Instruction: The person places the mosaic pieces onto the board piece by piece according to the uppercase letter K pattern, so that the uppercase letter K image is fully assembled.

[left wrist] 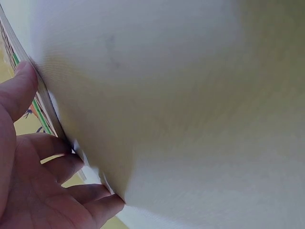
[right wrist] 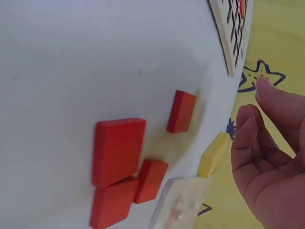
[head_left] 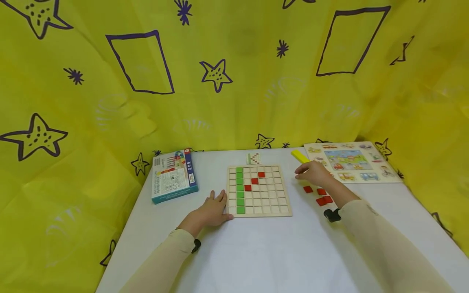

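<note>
White table [head_left: 256, 252], left hand [head_left: 210, 212] flat against grid board [head_left: 259, 190], right hand [head_left: 315, 173] relaxed, empty, hiding some red tiles [head_left: 322, 196]

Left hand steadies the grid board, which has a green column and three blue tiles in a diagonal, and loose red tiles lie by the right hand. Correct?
Not quite: the three diagonal tiles on the grid board are red, not blue, as the head view shows. The rest stands.

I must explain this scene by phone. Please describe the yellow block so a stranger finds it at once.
Start at the wooden grid board in the middle of the white table. Look right and farther back, to the picture puzzle board. The yellow block lies at its left edge, the only yellow piece; the loose tiles nearby are red.
</note>
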`<state>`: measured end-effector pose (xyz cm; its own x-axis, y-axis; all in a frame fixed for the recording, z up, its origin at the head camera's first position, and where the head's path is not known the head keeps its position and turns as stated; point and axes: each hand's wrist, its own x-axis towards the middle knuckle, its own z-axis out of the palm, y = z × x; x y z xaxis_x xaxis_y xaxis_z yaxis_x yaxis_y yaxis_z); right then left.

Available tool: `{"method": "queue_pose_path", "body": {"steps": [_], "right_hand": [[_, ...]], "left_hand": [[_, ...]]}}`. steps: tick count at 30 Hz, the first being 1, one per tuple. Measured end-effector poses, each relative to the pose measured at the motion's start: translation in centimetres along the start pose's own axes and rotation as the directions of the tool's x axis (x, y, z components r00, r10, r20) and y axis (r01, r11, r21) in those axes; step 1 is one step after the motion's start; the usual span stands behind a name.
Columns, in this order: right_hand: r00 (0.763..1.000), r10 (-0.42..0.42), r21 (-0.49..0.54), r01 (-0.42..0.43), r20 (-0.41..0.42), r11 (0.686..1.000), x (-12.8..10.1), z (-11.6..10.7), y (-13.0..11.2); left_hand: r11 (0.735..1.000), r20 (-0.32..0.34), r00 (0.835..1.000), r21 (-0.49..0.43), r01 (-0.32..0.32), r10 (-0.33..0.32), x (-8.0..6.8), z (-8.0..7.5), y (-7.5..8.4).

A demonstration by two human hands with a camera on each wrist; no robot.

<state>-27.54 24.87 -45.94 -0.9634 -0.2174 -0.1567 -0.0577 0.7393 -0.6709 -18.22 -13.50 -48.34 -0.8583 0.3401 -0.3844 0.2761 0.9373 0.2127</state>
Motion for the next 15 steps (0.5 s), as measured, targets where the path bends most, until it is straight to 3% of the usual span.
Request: {"method": "queue_pose_path", "body": {"steps": [9, 15], "right_hand": [[0.998, 0.050, -0.028, -0.049, 0.024, 0.998, -1.4, -0.2, 1.7], [0.994, 0.094, 0.005, -0.095, 0.052, 0.995, -2.1, -0.4, 3.2]], "left_hand": [[1.000, -0.008, 1.000, 0.000, -0.012, 0.012, -0.2, -0.1, -0.1], [1.000, -0.003, 1.000, -0.001, -0.012, 0.012, -0.3, -0.4, 0.2]]}}
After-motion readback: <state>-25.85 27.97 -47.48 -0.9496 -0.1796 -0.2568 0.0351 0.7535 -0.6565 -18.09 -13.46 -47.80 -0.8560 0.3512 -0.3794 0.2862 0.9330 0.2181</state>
